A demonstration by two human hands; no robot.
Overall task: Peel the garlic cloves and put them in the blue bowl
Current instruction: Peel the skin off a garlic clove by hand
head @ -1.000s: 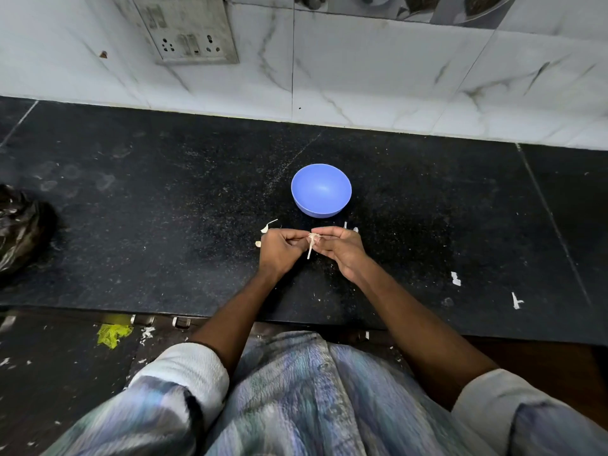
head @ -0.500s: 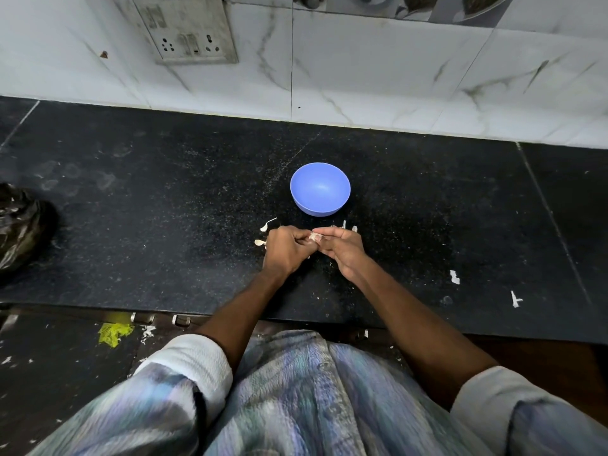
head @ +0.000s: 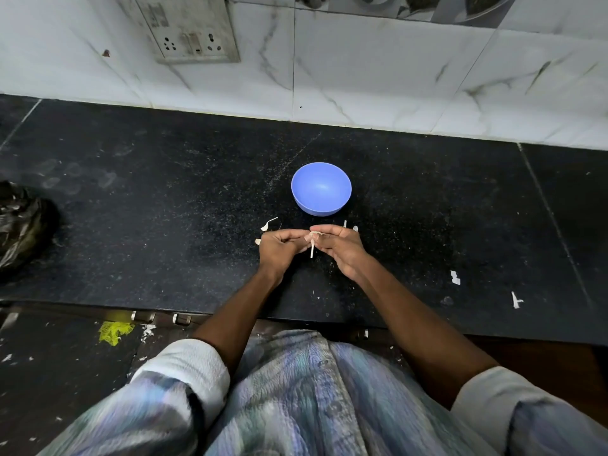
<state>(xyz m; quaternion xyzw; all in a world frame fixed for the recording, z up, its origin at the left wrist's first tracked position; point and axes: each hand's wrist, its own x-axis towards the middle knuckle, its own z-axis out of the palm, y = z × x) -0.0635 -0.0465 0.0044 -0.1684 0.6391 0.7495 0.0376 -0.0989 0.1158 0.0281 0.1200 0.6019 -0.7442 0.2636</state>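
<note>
Peeling continues on one garlic clove, pinched between the fingertips of both hands just above the black counter. A pale strip of skin hangs down from the clove below the pinch. Half a second ago no strip showed and the fingertips were pressed together over the clove; a second ago a similar strip hung there. Reading: the skin is coming away in pulls, a strip at a time, and the clove is not yet bare.

Left hand: fingers curled, thumb and forefinger tips closed on the clove's left side. Right hand: fingers curled round the clove from the right, thumb on top. How much skin remains I cannot tell; the clove is mostly hidden by the fingers.

Beyond the grip, just past the fingertips, sits the blue bowl. It looks empty, so by my estimate no clove has been delivered yet. The bowl has not moved across the three frames.

Scraps of skin lie on the counter just left of the left hand, more beside the right hand. Well off to the left, a black plastic bag.
</note>
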